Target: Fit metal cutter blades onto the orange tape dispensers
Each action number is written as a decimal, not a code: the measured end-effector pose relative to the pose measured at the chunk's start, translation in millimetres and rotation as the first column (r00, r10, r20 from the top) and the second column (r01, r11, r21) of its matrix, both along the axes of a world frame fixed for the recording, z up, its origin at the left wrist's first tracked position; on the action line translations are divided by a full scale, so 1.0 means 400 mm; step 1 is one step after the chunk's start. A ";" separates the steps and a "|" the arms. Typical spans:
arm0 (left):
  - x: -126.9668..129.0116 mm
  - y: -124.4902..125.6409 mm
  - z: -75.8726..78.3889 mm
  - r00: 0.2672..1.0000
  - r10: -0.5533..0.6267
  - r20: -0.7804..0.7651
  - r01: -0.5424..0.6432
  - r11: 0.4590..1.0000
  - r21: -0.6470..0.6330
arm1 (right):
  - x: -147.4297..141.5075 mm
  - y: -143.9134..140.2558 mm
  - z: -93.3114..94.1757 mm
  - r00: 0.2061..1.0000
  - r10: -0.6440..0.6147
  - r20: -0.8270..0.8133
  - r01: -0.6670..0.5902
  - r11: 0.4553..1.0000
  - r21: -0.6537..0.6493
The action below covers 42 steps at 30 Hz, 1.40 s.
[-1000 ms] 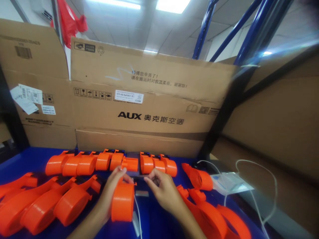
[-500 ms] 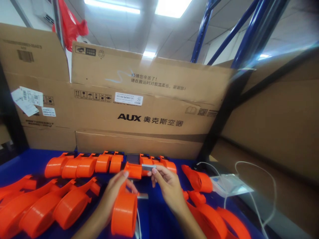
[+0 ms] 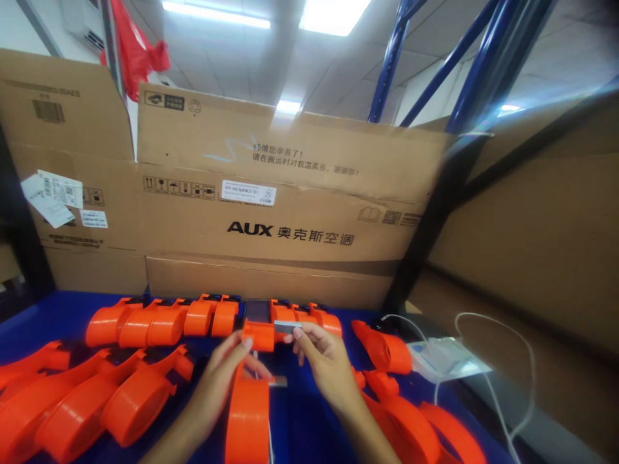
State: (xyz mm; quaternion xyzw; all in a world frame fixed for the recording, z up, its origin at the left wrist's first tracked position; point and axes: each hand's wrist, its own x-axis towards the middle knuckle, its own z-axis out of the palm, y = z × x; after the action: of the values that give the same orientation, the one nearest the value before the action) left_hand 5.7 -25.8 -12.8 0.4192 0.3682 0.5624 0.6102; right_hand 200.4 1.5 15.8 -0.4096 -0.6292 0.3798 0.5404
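My left hand (image 3: 220,367) is closed around the narrow upper end of an orange plastic tape dispenser (image 3: 249,412). Its wide round hub hangs below the fingers. Between the thumb and fingers of my right hand (image 3: 324,357) is a short flat metal strip (image 3: 285,327), held level at the dispenser's right edge; whether the two touch, I cannot tell. A second metal strip (image 3: 279,381) sticks out to the right just under my left fingers, and what supports it is hidden.
Several orange dispensers with black ends stand in a back row (image 3: 167,324) and a left group (image 3: 138,403). More orange pieces (image 3: 411,422) lie at right, near a clear plastic bag (image 3: 447,357) and a white cable (image 3: 534,367). A cardboard sheet (image 3: 290,270) walls the back of the blue table (image 3: 309,419).
The dispenser's hub has swung slightly to the right and turned, showing more of its outer rim. My right hand and its metal strip have barely moved.
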 end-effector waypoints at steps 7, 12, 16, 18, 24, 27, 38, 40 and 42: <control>0.000 -0.003 0.010 0.997 -0.050 -0.064 0.052 0.998 0.027 | 0.005 -0.007 0.008 0.999 0.022 0.037 -0.023 1.000 0.003; 0.001 -0.006 0.011 0.986 -0.065 -0.157 0.075 0.995 0.058 | -0.006 -0.006 -0.002 0.998 0.021 0.063 -0.021 1.000 -0.002; 0.004 -0.012 0.016 0.981 -0.045 -0.187 0.060 0.995 0.080 | -0.014 -0.009 -0.009 0.995 0.038 0.094 -0.038 0.999 0.003; 0.004 -0.012 0.017 0.984 -0.025 -0.174 0.037 0.997 0.066 | -0.014 -0.009 -0.011 0.996 0.028 0.081 -0.029 1.000 0.005; -0.002 0.000 0.013 0.990 0.022 -0.143 -0.017 0.999 0.036 | -0.006 -0.001 -0.008 0.996 -0.085 0.034 0.083 0.995 0.055; -0.004 0.002 0.011 0.987 0.021 -0.160 -0.014 0.999 0.048 | -0.005 -0.002 -0.010 0.996 -0.073 0.053 0.068 0.994 0.085; 0.005 -0.011 0.024 0.966 0.029 -0.257 0.000 0.994 0.112 | -0.028 -0.028 -0.004 0.984 0.115 0.137 -0.129 0.987 0.095; 0.007 -0.010 0.025 0.965 0.024 -0.263 0.007 0.993 0.117 | -0.030 -0.028 -0.001 0.979 0.142 0.148 -0.156 0.984 0.088; 0.008 -0.008 0.022 0.970 0.020 -0.243 0.007 0.994 0.111 | -0.031 -0.027 0.000 0.975 0.157 0.159 -0.172 0.982 0.081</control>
State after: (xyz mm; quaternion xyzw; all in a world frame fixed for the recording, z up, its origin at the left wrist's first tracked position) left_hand 8.7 -29.2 -4.0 0.5173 0.4099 0.5282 0.5343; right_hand 188.0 -9.5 15.7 -0.3577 -0.7176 0.3608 0.4764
